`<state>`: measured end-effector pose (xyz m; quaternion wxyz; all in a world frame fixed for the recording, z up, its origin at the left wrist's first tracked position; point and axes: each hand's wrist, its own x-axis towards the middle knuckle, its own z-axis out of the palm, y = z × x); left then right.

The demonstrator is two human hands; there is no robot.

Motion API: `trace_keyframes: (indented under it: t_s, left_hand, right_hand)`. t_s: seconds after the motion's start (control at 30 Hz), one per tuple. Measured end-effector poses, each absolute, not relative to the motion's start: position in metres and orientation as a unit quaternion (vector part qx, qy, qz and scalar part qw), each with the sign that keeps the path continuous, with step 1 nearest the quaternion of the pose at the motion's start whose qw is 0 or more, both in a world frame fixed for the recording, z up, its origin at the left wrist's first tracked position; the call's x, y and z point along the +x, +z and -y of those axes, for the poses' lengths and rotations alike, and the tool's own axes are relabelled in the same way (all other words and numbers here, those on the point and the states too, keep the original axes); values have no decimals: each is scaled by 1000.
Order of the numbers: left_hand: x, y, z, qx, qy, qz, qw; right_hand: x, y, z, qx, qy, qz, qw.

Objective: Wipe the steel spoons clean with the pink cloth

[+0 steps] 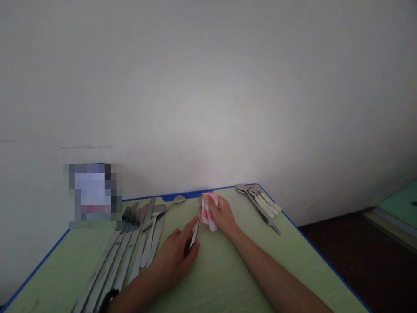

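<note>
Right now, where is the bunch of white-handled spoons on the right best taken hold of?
Grip the spoons by their white handles, coming from the near right: the bowls point to the far left, and the handles fan out toward that side.

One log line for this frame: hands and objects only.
left hand: grips spoon handle | right hand: pink cloth around spoon bowl | cutlery row: table left | white-handled spoons: table right
</note>
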<state>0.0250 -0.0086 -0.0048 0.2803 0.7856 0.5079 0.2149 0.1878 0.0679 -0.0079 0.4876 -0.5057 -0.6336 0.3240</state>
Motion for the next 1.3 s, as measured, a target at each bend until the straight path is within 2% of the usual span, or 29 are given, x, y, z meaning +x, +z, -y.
trace_keyframes:
  t_s: [0.73, 1.3]
  left_hand:
    - [25, 1, 9, 807, 183, -493, 269]
    - [27, -2, 8, 805, 165, -500, 274]
  right_hand:
    - [186, -6, -67, -506, 318, 655, 462]
    - [187, -6, -65, -485, 342, 640, 488]
